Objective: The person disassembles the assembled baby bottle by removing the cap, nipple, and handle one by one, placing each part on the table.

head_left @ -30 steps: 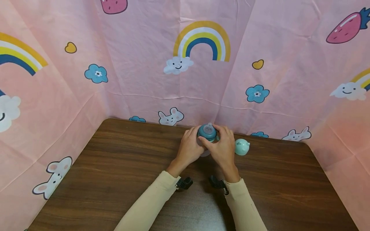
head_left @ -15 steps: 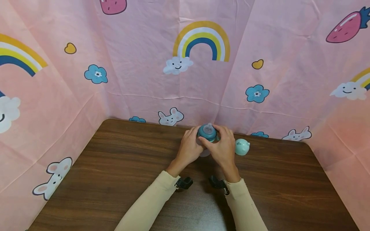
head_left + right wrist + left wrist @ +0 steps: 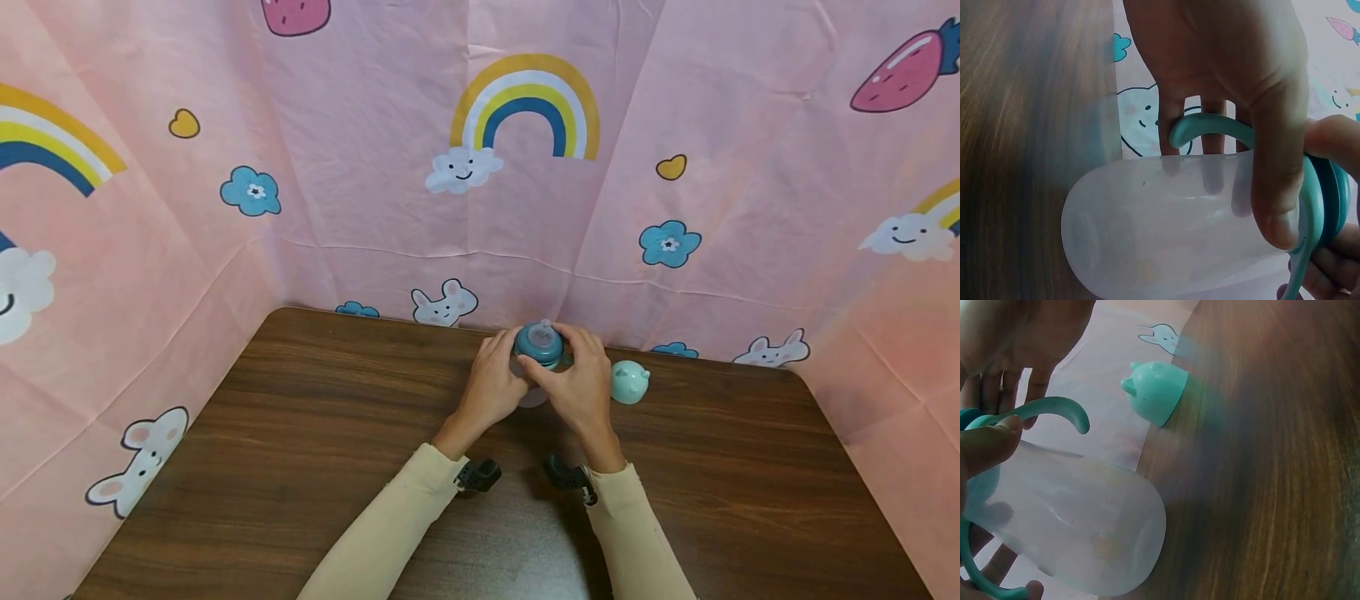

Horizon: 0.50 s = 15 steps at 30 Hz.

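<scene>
In the head view, a baby bottle [image 3: 539, 343] with a dark teal collar and a clear nipple stands upright near the table's back edge, between both hands. Its frosted body [image 3: 1091, 519] and mint side handles [image 3: 1219, 124] show from the wrists. My left hand [image 3: 491, 383] grips the bottle near its neck, thumb on the mint handle ring and fingers behind the body. Higher up, my right hand [image 3: 581, 383] wraps the teal collar, with its thumb across the front. A mint dome-shaped bottle cap [image 3: 630, 382] with small ears sits just right of the right hand.
The brown wood-grain table [image 3: 337, 433] is backed by a pink printed cloth [image 3: 360, 167], which also hangs along both sides. A black wrist camera [image 3: 478, 476] is strapped at the left cuff, and another wrist camera [image 3: 568, 477] at the right.
</scene>
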{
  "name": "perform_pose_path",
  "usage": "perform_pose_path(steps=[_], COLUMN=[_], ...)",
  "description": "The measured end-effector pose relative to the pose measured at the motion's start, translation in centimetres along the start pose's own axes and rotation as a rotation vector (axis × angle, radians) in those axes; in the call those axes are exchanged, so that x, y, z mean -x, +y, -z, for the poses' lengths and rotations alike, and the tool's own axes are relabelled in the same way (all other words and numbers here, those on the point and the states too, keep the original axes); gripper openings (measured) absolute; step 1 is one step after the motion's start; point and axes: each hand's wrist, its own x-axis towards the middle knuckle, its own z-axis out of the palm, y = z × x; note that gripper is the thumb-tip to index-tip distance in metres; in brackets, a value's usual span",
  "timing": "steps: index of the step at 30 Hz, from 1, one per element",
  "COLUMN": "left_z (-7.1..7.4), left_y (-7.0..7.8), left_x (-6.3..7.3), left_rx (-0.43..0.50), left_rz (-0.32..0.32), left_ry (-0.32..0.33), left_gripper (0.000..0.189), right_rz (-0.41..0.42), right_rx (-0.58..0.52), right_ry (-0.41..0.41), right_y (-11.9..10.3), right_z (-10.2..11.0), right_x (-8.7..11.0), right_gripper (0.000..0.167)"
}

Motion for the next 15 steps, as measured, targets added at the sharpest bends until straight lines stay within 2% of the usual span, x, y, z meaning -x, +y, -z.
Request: perform_pose_path(steps=[8, 15], left_z=[-0.01, 0.08], left_y=[-0.15, -0.03], left_x=[-0.02, -0.07], left_rx=[0.006, 0.003], left_rz=[-0.012, 0.005], left_ry=[0.003, -0.004], left_gripper=[0.066, 0.068], right_rz=[-0.008, -0.013], right_rx=[-0.038, -0.054], right_ry=[-0.044, -0.060], right_y=[0.28, 0.47], right_z=[0.26, 0.38], right_x=[-0.10, -0.17], right_gripper=[0.067, 0.071])
